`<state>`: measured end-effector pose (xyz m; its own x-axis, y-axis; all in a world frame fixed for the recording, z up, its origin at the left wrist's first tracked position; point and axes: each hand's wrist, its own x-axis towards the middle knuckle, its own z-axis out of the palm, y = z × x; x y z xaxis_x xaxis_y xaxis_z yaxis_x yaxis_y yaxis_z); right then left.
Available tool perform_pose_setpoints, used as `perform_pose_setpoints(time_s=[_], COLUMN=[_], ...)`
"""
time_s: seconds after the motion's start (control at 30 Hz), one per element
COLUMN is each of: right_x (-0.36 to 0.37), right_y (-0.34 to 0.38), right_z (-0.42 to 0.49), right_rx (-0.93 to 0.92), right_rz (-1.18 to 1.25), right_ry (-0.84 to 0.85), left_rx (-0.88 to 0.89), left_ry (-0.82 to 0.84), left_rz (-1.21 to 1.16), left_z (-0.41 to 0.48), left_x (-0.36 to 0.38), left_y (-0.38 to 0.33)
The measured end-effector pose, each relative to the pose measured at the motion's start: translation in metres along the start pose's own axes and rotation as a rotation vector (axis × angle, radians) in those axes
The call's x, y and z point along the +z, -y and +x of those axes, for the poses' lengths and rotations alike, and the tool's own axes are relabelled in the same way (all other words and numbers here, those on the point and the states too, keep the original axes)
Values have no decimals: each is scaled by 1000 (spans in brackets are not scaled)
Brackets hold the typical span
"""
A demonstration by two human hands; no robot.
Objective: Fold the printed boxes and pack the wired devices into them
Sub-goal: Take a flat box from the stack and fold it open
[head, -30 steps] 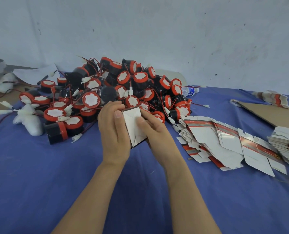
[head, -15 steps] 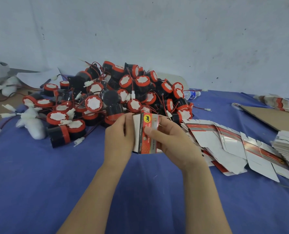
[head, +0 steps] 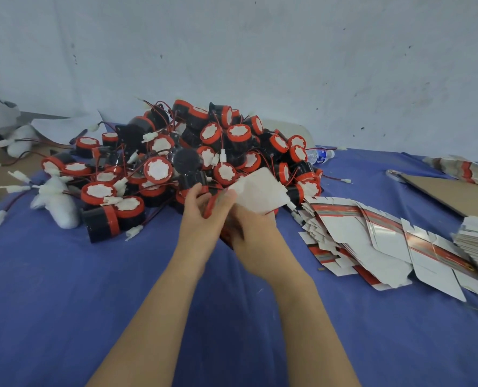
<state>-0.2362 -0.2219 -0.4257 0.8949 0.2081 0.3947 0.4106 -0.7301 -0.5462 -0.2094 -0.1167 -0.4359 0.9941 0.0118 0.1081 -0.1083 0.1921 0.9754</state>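
Both hands hold one printed box just above the blue cloth, in front of the heap of devices. My left hand grips its red side with fingers curled round the edge. My right hand holds it from below and the right, thumb on the card. The box's white inner flaps stand open and face up. The black-and-red round wired devices lie piled behind my hands, with red wires and white plugs. Flat printed box blanks are fanned out to the right.
The table wears a blue cloth. White padding lumps lie at the left. A water bottle lies behind the heap. A brown cardboard sheet and more stacked blanks sit at the right. A grey wall is close behind.
The box has been turned in my hands: first its white underside showed, then its red printed side, and now its white flaps are opened upward. My hands have stayed in front of the heap.
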Motion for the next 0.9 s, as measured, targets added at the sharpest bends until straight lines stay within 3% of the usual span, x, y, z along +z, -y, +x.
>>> perform_pose_setpoints(time_s=[0.13, 0.2, 0.43, 0.47, 0.57, 0.63, 0.73, 0.8, 0.87, 0.9], right_x=[6, 2, -9, -13, -9, -3, 2, 1, 3, 5], right_y=[-6, -8, -15, -18, -26, -26, -25, -27, -23, -21], right_z=[2, 3, 2, 2, -2, -3, 0, 1, 2, 2], right_rx=[32, 102, 347, 397, 528, 569, 615, 678, 663, 657], right_rz=[-102, -70, 440, 473, 785, 889, 751, 937, 1115, 1091], right_ry=[133, 90, -760, -738, -241, -66, -194, -284, -265, -238], left_rx=[35, 64, 43, 44, 105, 156, 142, 74, 19, 9], left_ry=[-52, -68, -115, -119, -62, -38, 13, 101, 146, 123], left_rz=[223, 327, 332, 313, 310, 308, 91, -39, -45, -58], left_z=[4, 6, 10, 10, 7, 4, 2, 1, -2, -3], left_x=[-5, -5, -6, -7, -6, -5, -5, -2, 5, 7], left_y=[11, 17, 22, 21, 17, 14, 9, 6, 8, 9])
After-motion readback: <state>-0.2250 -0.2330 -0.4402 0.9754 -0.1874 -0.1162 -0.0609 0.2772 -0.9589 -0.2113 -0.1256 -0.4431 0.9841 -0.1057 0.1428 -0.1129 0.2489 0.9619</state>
